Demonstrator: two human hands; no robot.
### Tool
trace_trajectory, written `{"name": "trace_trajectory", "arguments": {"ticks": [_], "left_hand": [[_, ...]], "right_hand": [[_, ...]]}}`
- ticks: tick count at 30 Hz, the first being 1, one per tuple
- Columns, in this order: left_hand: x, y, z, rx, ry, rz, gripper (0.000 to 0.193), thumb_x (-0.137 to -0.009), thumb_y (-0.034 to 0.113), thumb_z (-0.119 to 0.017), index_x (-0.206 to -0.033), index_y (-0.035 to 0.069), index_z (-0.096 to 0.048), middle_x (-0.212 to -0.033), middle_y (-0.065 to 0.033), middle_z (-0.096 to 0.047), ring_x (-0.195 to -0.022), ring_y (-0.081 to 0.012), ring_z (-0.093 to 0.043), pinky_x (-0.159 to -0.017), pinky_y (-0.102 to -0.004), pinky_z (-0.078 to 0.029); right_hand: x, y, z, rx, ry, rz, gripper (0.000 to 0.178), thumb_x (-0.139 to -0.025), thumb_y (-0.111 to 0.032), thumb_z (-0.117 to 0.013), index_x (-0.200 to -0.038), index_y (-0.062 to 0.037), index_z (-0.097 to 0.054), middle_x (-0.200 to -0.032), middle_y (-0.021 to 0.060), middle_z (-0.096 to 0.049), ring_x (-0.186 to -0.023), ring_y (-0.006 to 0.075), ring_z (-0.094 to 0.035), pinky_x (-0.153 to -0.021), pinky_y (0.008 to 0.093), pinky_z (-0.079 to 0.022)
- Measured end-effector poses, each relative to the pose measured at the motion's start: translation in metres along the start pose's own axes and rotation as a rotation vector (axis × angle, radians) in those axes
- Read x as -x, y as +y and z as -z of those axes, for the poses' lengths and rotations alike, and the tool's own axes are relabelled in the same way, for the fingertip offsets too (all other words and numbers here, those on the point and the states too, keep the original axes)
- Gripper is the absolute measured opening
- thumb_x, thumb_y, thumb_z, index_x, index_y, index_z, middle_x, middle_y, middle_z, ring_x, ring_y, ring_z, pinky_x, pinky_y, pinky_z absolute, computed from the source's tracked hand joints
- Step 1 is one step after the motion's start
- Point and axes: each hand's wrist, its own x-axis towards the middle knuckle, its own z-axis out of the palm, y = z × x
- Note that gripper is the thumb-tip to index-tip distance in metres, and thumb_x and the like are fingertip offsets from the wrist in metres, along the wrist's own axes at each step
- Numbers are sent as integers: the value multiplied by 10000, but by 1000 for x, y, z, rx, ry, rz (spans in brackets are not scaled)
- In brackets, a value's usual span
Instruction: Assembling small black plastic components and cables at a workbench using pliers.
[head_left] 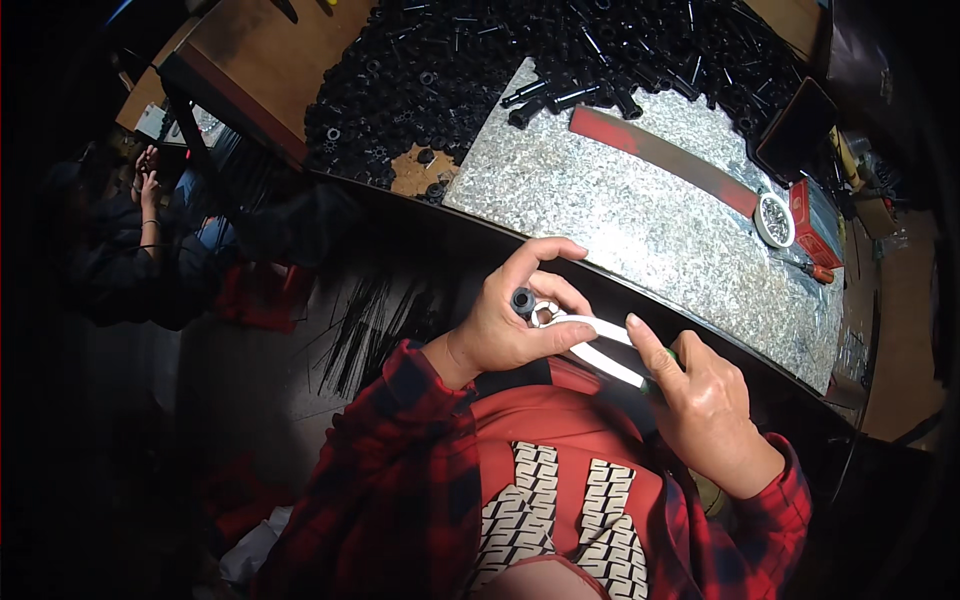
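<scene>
In front of my body, my left hand (515,315) is closed around a small black tubular part (523,300), its open round end facing up. Beside that part is the ring-shaped end of a white two-armed tool (612,376), and my left thumb lies along one of its arms. My right hand (700,390) grips the far ends of the arms, where a bit of green shows. The right index finger stretches along the tool. Whether the ring touches the black part, I cannot tell.
Beyond my hands is a speckled work board (600,190) with a long red-brown strip (665,160) on it. A large heap of black parts (400,90) lies behind. At right are a white bowl (774,220), a red box (815,225) and a screwdriver (820,272). Another person (130,230) sits at far left.
</scene>
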Motion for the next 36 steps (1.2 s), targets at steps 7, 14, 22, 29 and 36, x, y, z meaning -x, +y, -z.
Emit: {"name": "trace_trajectory", "arguments": {"ticks": [7, 14, 22, 29, 36], "left_hand": [[-5, 8, 9, -5, -22, -71, 936, -591, 176, -912, -1315, 17, -341, -981, -140, -671, -616, 27, -445, -578, -125, -363], [-1, 1, 7, 3, -72, -127, 926, -583, 148, -914, -1307, 23, -350, -926, -83, -674, -745, -33, -575, -672, -167, -434], [-1, 3, 10, -22, -85, -95, 865, -604, 163, -902, -1273, 14, -375, -928, -124, -670, -753, -52, -591, -648, -171, -433], [25, 76, 84, 115, 417, -605, 791, -829, 601, -585, -1204, -65, -381, -1056, -208, -568, -606, -93, -505, -509, -217, -392], [128, 204, 132, 397, 422, -1048, 458, -967, 448, -433, -965, -10, -409, -912, -76, -434, -607, -130, -408, -660, -280, -379]], "right_hand": [[-2, -3, 8, -129, -13, -27, 772, -591, 52, -709, -1326, -79, -514, -714, 98, -442, -581, 243, -511, -503, 369, -417], [-1, -2, 10, -54, -24, 27, 663, -695, -68, -702, -1332, -111, -525, -704, 74, -427, -557, 205, -519, -470, 340, -429], [-7, 0, 12, -151, -78, 11, 686, -686, -60, -712, -1341, -102, -511, -713, 92, -443, -562, 232, -522, -491, 357, -442], [-12, 20, 6, -399, 32, -218, 708, -695, 18, -747, -1349, -21, -478, -1220, 171, -588, -1088, 283, -573, -938, 338, -429], [-35, 70, -34, 53, 168, -119, 720, -762, -111, -739, -1402, -80, -410, -972, 153, -539, -789, 295, -543, -697, 369, -455]]}}
